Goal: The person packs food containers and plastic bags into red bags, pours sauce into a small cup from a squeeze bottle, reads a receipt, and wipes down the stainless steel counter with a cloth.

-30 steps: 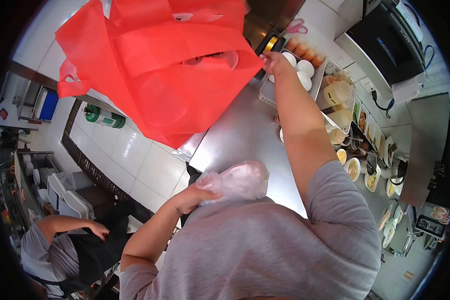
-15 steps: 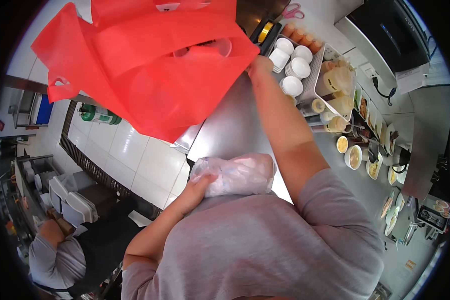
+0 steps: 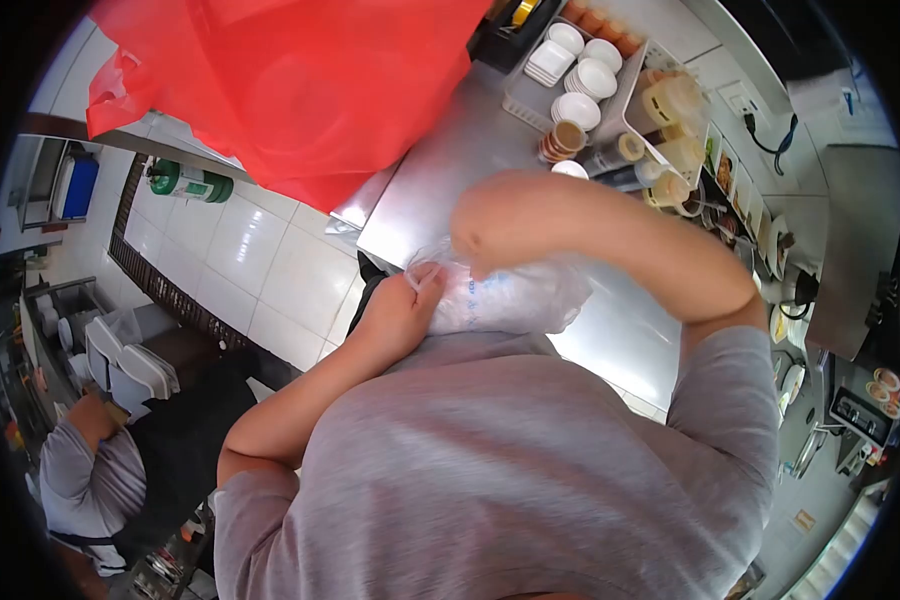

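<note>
A clear plastic bag (image 3: 515, 298) with blue print and pale, crumpled contents is held close against my shirt. My left hand (image 3: 402, 308) grips its left end, thumb and fingers closed on the plastic. My right hand (image 3: 478, 238) is bent down over the bag's upper left part, close to the left fingers. Its fingers are mostly hidden behind the back of the hand and the wrist. A large red carrier bag (image 3: 300, 90) stands at the far end of the steel counter (image 3: 450, 160), beyond both hands.
To the right is a white basket (image 3: 530, 110) of stacked small white dishes (image 3: 575, 110), beside a bin of squeeze bottles (image 3: 670, 100). A green gas cylinder (image 3: 190, 183) lies on the left floor. A co-worker (image 3: 100, 470) is at the lower left.
My right hand has left the red bag's right edge and come back to the plastic bag. The plastic bag has shifted slightly up and right, still in my left hand.
</note>
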{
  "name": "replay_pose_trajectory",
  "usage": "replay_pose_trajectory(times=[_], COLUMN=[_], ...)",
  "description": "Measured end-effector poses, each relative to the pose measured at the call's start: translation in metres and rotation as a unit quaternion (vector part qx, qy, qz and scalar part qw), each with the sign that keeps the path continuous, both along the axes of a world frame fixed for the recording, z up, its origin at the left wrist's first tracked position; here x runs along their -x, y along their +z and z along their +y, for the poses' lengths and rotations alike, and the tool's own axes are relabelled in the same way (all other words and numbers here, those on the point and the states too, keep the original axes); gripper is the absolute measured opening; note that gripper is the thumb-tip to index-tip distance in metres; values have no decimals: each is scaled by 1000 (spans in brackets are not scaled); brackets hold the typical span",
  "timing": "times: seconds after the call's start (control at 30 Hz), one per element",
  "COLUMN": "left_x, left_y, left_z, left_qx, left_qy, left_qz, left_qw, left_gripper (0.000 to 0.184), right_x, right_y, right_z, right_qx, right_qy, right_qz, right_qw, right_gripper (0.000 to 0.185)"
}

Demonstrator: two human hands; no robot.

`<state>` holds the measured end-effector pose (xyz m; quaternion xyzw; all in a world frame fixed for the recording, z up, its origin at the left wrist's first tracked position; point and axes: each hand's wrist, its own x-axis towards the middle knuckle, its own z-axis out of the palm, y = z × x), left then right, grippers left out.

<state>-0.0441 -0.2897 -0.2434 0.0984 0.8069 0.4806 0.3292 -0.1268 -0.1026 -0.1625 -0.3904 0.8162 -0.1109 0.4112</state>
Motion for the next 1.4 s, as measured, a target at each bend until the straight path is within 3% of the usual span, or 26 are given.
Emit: replay_pose_trajectory(times=[0.03, 0.13, 0.23, 0.27, 0.33, 0.4, 0.5, 0.53, 0.6, 0.7, 0.73, 0.77, 0.8, 0.83, 0.9, 0.97, 1.0, 1.03, 1.1, 1.17, 1.23, 1.27, 1.3, 1.33, 1.4], left_x=[-3, -11, -23, -25, -25, -27, -21, -17, -7, 32, 61, 84, 112, 129, 184, 240, 257, 258, 240, 230, 237, 235, 232, 229, 224], left_y=[1, 6, 9, 10, 13, 15, 14, 17, 26, 71, 87, 117, 143, 170, 200, 198, 201, 207, 217, 233, 232, 228, 221, 216, 213], left_z=[-1, -3, -6, -7, -11, -16, -17, -18, -13, -22, -33, -50, -62, -76, -82, -99, -104, -103, -102, -113, -137, -141, -144, -146, -155], left_qx=[4, -16, -64, -82, -91, -78, -165, -157, -180, -157, -210, -76, -137, -1, -62, 102, 181, 88, -97, -208, -279, -307, -334, -361, -319], left_qy=[-7, -13, -15, -17, -39, -54, -105, -126, -154, -156, -78, 11, 136, 219, 245, 155, 104, 89, 46, -49, -142, -159, -178, -197, -130], left_qz=[-7, -7, 37, 62, 91, 98, 283, 297, 322, 396, 515, 653, 656, 692, 674, 510, 414, 404, 370, 317, 222, 245, 269, 292, 281], left_qw=[1000, 1000, 997, 995, 991, 991, 939, 933, 917, 891, 828, 754, 730, 688, 694, 840, 886, 906, 923, 924, 923, 906, 886, 863, 896], left_gripper=[32, 27, 21, 19, 20, 22, 30, 39, 35, 44, 54, 64, 61, 73, 63, 54, 50, 47, 40, 25, 20, 19, 18, 18, 18], right_x=[8, 21, 26, 24, 10, -21, -44, -48, -57, -51, -42, -31, -21, -11, 16, 62, 79, 96, 121, 128, 139, 143, 142, 144, 145], right_y=[-2, -31, -73, -94, -140, -161, -137, -125, -95, -73, -48, -19, 5, 29, 91, 127, 140, 149, 157, 158, 151, 149, 160, 151, 128], right_z=[-9, -24, -26, -21, 5, 28, 47, 50, 54, 76, 88, 100, 104, 108, 94, 73, 51, 26, -8, -48, -41, -37, -41, -42, -47], right_qx=[-86, -97, -133, -98, -25, 142, 220, 235, 267, 307, 384, 455, 578, 688, 752, 771, 772, 771, 791, 782, 600, 493, 314, 249, 116], right_qy=[32, 126, 125, 74, -25, -104, -227, -245, -285, -314, -347, -375, -415, -424, -413, -364, -344, -324, -308, -317, -348, -356, -323, -263, -184], right_qz=[-26, -71, -145, -258, -466, -630, -650, -642, -628, -420, -363, -303, -267, -213, -6, 126, 157, 188, 118, 105, 116, 118, 109, 165, 228], right_qw=[995, 985, 972, 958, 884, 757, 691, 687, 673, 794, 775, 749, 650, 549, 513, 507, 511, 515, 515, 527, 711, 785, 886, 917, 949], right_gripper=[27, 31, 41, 48, 61, 76, 82, 84, 89, 85, 81, 77, 73, 69, 53, 43, 39, 35, 37, 28, 42, 50, 60, 57, 55])
